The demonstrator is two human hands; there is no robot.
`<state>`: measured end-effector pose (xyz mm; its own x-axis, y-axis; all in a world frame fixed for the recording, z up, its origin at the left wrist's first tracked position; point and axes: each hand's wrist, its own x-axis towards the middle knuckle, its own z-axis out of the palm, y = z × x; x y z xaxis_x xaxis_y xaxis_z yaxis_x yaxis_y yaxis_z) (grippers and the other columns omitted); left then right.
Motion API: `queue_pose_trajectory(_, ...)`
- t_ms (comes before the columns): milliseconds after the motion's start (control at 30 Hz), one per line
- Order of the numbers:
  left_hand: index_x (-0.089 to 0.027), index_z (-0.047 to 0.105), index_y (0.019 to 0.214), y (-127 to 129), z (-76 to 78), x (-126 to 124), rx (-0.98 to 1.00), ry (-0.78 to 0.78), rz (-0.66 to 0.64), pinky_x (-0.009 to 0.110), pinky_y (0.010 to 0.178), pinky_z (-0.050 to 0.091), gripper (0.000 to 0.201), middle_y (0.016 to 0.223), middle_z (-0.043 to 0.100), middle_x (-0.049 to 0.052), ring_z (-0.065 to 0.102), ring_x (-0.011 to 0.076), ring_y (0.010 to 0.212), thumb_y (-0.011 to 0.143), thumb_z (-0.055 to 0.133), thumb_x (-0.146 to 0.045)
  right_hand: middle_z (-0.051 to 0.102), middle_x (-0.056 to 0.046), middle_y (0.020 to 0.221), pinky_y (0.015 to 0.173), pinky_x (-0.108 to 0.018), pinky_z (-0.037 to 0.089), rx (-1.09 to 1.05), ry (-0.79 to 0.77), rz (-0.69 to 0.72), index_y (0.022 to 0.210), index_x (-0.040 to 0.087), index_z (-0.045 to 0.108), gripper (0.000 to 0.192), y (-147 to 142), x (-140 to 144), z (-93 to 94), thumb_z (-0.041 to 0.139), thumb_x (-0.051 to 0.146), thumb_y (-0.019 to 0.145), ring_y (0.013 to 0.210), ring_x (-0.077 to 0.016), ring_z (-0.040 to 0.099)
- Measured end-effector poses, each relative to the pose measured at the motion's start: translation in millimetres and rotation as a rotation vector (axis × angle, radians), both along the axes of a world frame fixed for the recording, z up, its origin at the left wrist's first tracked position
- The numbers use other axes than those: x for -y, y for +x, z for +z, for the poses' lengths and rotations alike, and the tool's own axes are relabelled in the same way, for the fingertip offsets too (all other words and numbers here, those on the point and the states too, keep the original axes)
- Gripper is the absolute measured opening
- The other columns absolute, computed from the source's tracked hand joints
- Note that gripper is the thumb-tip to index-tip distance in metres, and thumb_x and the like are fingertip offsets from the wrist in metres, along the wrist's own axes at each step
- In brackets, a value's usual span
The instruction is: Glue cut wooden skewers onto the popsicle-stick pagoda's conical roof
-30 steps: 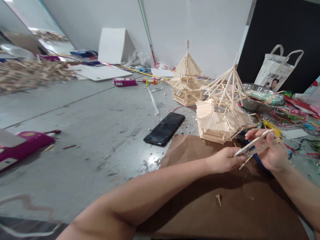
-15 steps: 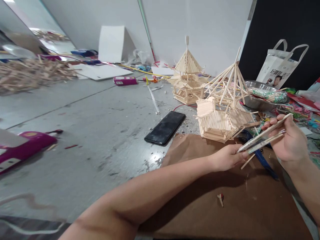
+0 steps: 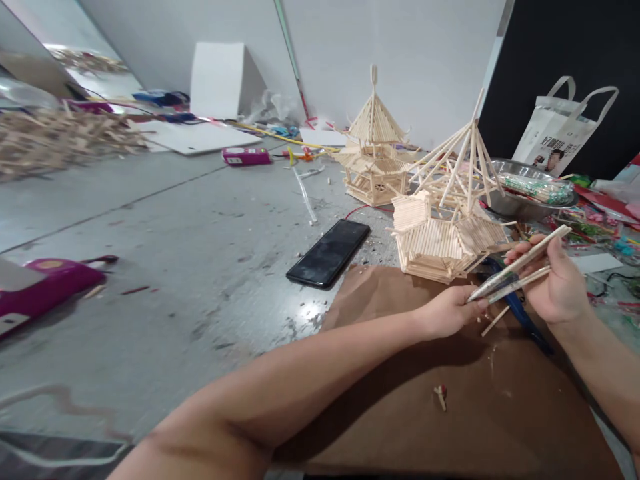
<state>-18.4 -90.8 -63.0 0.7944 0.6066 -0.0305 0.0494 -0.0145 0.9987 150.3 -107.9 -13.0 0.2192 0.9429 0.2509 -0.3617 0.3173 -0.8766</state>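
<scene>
While the right hand (image 3: 553, 287) pinches a pair of wooden sticks (image 3: 517, 270) between closed fingers, the left hand (image 3: 450, 312) grips their lower ends, just above the brown paper (image 3: 400, 373). Keeping both grips firm and the sticks aligned seems wise. The unfinished stick pavilion (image 3: 443, 233) stands just behind; a phone (image 3: 329, 253) lies left.

our left forearm stretches long across from the lower left, bare, wrist straight, and the left hand (image 3: 450, 310) is out ahead with fingertips pinched together. our right arm comes in from the lower right edge, wrist bent up, right hand (image 3: 555, 283) curled, thumb and fingers closed, just beside the left.
</scene>
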Motion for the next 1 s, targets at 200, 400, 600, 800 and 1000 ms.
queue_pose_trajectory(200, -0.015, 0.044, 0.076, -1.3, 1.7, -4.5, 0.019, -0.073, -0.077, 0.019, 0.038, 0.02, 0.037, 0.043, 0.034, -0.01, 0.028, 0.0033, 0.035, 0.078, 0.045, -0.052, 0.068, 0.002, 0.073, 0.066, -0.028, 0.053, -0.028, -0.017, -0.04, 0.076, 0.021, 0.062, 0.02, 6.6, -7.5, 3.0, 0.06, 0.041, 0.075, 0.071, -0.0134, 0.064)
queue_pose_trajectory(400, -0.016, 0.043, 0.075, -1.6, 4.5, -6.0, 0.002, -0.084, -0.061, 0.019, 0.037, 0.019, 0.039, 0.041, 0.034, -0.01, 0.029, 0.0033, 0.034, 0.074, 0.048, -0.055, 0.067, 0.003, 0.073, 0.069, -0.032, 0.054, -0.119, -0.044, -0.074, 0.072, 0.022, 0.061, 0.019, 18.9, -15.4, 2.4, 0.061, 0.04, 0.074, 0.071, -0.0138, 0.064)
queue_pose_trajectory(600, -0.016, 0.044, 0.073, -3.0, 8.6, -4.6, -0.049, -0.079, -0.029, 0.019, 0.04, 0.021, 0.038, 0.043, 0.034, -0.01, 0.028, 0.0029, 0.037, 0.075, 0.048, -0.053, 0.066, 0.003, 0.07, 0.066, -0.029, 0.053, -0.145, -0.052, -0.131, 0.07, 0.021, 0.061, 0.018, 21.5, -14.4, 5.6, 0.059, 0.038, 0.076, 0.069, -0.0122, 0.063)
queue_pose_trajectory(800, -0.014, 0.048, 0.075, -3.0, 6.8, -5.3, -0.105, -0.022, -0.047, 0.02, 0.043, 0.024, 0.034, 0.046, 0.034, -0.008, 0.03, 0.0045, 0.041, 0.08, 0.044, -0.048, 0.065, 0.004, 0.07, 0.068, -0.032, 0.052, -0.174, -0.035, -0.206, 0.069, 0.021, 0.06, 0.02, 33.0, -12.6, 18.9, 0.053, 0.034, 0.082, 0.071, -0.0126, 0.063)
queue_pose_trajectory(1000, -0.013, 0.054, 0.08, -6.5, 9.2, -8.2, -0.211, 0.091, -0.057, 0.02, 0.045, 0.026, 0.029, 0.051, 0.037, -0.006, 0.033, 0.0061, 0.046, 0.082, 0.043, -0.04, 0.054, 0.005, 0.05, 0.048, -0.027, 0.043, -0.291, -0.031, -0.409, 0.056, 0.019, 0.054, 0.043, 55.4, -12.8, 49.2, 0.032, 0.03, 0.091, 0.042, -0.0057, 0.053)
